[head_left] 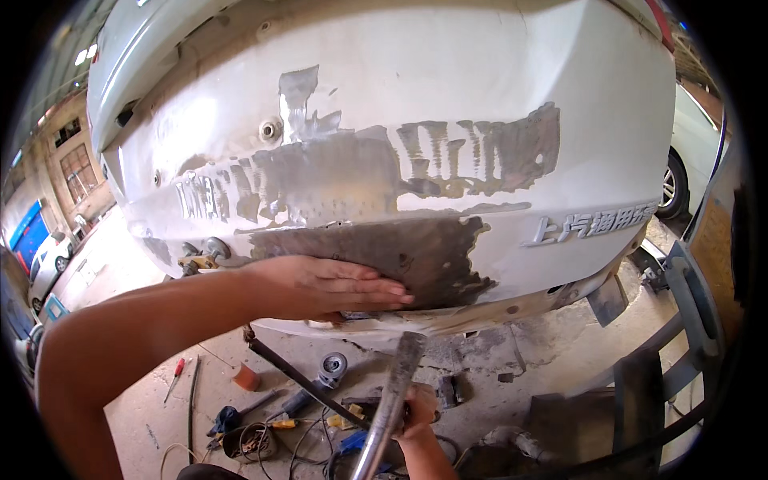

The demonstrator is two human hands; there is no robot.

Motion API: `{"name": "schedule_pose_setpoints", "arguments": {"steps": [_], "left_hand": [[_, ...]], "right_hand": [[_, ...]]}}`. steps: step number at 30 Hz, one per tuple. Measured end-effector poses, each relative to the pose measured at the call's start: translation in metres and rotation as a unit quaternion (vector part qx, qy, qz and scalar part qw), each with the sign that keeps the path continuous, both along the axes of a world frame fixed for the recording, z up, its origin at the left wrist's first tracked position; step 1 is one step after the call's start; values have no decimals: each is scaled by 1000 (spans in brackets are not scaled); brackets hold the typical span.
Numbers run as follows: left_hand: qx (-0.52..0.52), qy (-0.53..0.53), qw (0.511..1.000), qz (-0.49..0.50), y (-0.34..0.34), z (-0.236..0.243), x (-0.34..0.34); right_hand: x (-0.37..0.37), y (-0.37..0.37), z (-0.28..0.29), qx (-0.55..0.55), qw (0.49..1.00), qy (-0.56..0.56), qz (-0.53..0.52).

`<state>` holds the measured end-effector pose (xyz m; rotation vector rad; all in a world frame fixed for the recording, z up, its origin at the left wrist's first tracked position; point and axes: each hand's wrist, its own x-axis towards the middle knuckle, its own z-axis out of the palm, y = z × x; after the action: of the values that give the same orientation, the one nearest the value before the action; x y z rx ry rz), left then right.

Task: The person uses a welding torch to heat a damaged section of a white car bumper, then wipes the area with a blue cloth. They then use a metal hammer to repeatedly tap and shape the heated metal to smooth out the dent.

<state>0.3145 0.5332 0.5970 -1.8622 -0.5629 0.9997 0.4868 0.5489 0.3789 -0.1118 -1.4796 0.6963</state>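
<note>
A white car's rear panel (596,152) fills the upper view, its paint partly ground down to grey and brown metal. My left hand (344,288) lies flat on the dark bare patch (432,256) low on the panel, fingers stretched together and pointing right. Below it, my right hand (418,412) is closed around a shiny metal bar (392,392) with a flattened upper end, which partly hides the fingers. A dark rod (296,370) slants down toward the same hand; whether it is gripped too, I cannot tell.
On the concrete floor lie an angle grinder (332,370), a red-handled screwdriver (176,376), an orange piece (246,377), cables and a round container (250,442) of small bits. A dark metal frame (696,296) stands at right, near another white car (692,144).
</note>
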Motion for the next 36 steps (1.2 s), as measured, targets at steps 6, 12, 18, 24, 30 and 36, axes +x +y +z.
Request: {"name": "schedule_pose_setpoints", "arguments": {"steps": [6,12,18,24,30,36], "left_hand": [[69,8,997,-32,-38,18,-33],[67,20,997,-26,-33,19,-29],[63,-18,996,-61,-11,34,-12],[61,-110,991,-51,-13,38,-12],[66,-122,988,-68,-11,35,-16],[73,-129,986,-70,-11,31,-16]], "right_hand": [[-3,1,2,-12,999,-42,27],[-18,8,-9,4,1000,-25,-11],[-38,15,-10,16,1000,-13,-12],[-43,18,-5,30,1000,5,4],[-45,25,-10,8,999,8,-37],[-44,27,-9,14,998,-18,-57]]}}
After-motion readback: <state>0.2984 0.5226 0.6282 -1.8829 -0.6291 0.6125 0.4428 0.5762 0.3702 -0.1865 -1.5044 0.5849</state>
